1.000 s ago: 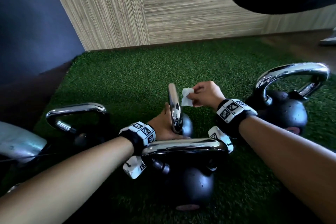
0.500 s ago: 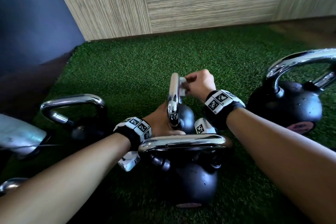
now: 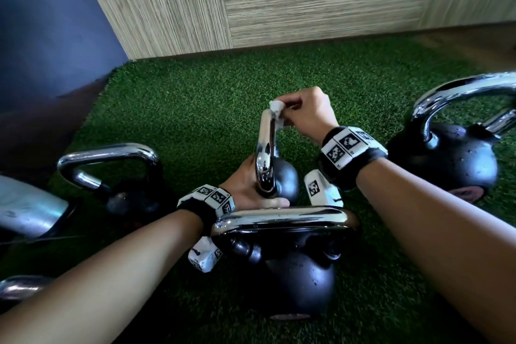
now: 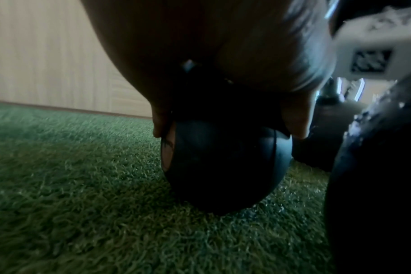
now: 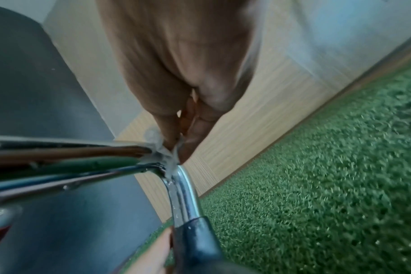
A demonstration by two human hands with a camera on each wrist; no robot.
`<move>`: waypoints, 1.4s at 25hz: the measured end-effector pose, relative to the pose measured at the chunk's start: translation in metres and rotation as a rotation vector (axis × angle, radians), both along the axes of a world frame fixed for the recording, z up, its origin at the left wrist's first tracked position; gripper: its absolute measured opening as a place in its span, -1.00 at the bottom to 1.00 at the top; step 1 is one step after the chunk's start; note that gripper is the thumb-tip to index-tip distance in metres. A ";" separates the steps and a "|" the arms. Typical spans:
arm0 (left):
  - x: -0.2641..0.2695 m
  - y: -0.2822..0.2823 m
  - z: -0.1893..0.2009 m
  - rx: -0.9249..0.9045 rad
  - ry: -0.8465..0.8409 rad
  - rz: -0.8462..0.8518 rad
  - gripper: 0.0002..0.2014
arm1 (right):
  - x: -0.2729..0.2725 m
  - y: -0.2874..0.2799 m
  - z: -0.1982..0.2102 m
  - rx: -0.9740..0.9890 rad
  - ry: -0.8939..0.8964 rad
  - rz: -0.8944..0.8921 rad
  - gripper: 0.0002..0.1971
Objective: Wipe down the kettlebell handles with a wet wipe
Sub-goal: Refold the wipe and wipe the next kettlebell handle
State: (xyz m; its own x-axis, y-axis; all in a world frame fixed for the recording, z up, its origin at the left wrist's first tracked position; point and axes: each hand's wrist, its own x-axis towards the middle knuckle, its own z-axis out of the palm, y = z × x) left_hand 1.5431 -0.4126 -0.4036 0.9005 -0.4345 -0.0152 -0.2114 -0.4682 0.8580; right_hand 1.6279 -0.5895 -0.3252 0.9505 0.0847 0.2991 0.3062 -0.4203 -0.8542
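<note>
A small black kettlebell (image 3: 283,177) with a chrome handle (image 3: 266,148) stands on the green turf (image 3: 195,109), its handle seen edge-on. My left hand (image 3: 245,190) grips the foot of that handle; in the left wrist view the fingers (image 4: 160,120) curl over the black ball (image 4: 225,163). My right hand (image 3: 304,112) pinches a crumpled white wet wipe (image 3: 276,106) against the top far corner of the handle. The right wrist view shows the wipe (image 5: 162,150) pressed on the chrome bend (image 5: 183,189).
A larger kettlebell (image 3: 296,268) stands right in front of me, its chrome handle (image 3: 279,218) under my wrists. Another one (image 3: 446,159) is at the right, one more (image 3: 122,176) at the left. A wood-panelled wall (image 3: 279,0) bounds the turf at the back.
My right hand has brought the wipe from the air beside the handle onto its top far corner. The left hand keeps its hold on the handle's foot.
</note>
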 end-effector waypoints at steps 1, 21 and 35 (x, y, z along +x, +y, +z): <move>0.000 0.000 -0.002 -0.019 -0.058 -0.040 -0.51 | -0.001 -0.002 -0.002 0.008 -0.022 0.017 -0.80; 0.019 0.006 0.023 0.206 0.121 0.043 -0.80 | -0.042 -0.014 0.034 0.003 0.283 0.488 -0.82; 0.029 0.014 0.017 0.241 0.068 -0.063 -0.38 | -0.035 -0.009 -0.007 -0.290 0.162 0.504 -0.80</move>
State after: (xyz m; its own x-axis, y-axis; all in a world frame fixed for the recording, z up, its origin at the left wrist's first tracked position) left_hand 1.5717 -0.3984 -0.3870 0.8651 -0.4663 -0.1848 -0.1924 -0.6487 0.7363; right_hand 1.5932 -0.5985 -0.3323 0.8039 0.5926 0.0510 0.4033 -0.4801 -0.7790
